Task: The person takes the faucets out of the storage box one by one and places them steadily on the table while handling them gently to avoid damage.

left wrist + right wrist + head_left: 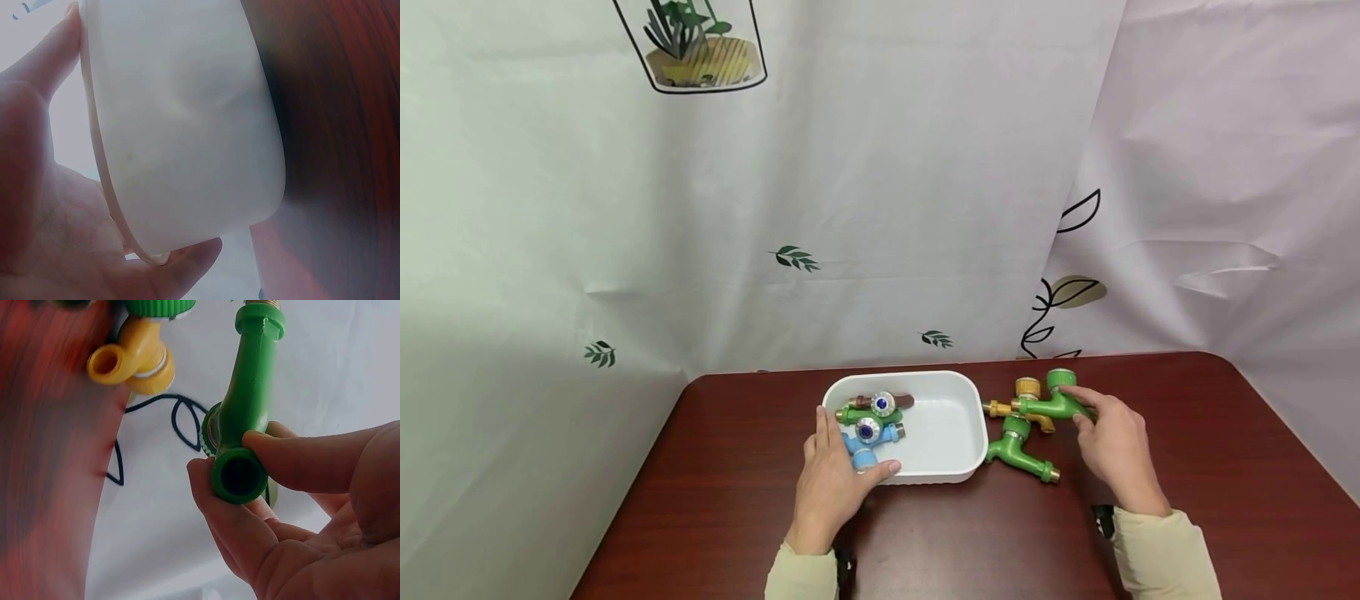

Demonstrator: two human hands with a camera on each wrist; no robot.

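Observation:
My right hand [1116,446] pinches a green plastic tap [1052,407] between thumb and fingers; its open spout end [240,476] faces the right wrist camera. The tap is held off the table, over a yellow tap [1027,388]. Another green tap [1021,454] lies on the table closer to the person. At the near left corner of a white plastic tray [946,429], my left hand [831,487] grips the rim, its thumb across the front side and fingers along the left side. Inside the tray's left half are a brown tap [905,401], a green tap [854,415] and a blue tap [862,457].
The dark red wooden table [715,483] ends at a back edge against a pale hanging cloth [880,208] printed with leaves. Directly right of the tray are the yellow tap and the loose green one, the latter close to its right wall.

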